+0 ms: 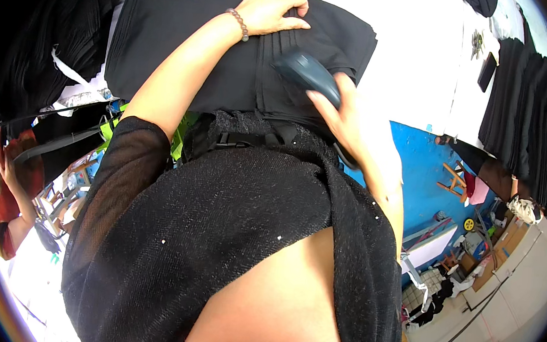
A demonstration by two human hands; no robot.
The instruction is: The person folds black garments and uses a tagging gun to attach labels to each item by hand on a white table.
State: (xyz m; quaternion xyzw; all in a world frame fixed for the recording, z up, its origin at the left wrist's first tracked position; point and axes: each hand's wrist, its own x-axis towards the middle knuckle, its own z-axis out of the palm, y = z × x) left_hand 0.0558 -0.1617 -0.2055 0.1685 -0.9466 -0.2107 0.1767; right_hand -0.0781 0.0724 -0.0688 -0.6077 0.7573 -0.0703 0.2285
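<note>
Before me lies a stack of black fabric pieces (182, 48), its layered folds running down the middle. My left hand (276, 7) rests on top near the far side, fingers bent and thumb spread, a beaded bracelet on the wrist. It presses on the cloth; whether it pinches a layer I cannot tell. My right hand (344, 102) grips a dark blue-grey handheld tool (310, 75), blurred, over the right part of the stack. Its kind cannot be made out, and the hand hides its near end.
More black fabric piles lie at the far left (63, 19) and on the right (523, 118). A dark phone-like object (487, 72) sits on the white table (417, 52). Other people are at both sides; stools and boxes stand beyond the table's right edge.
</note>
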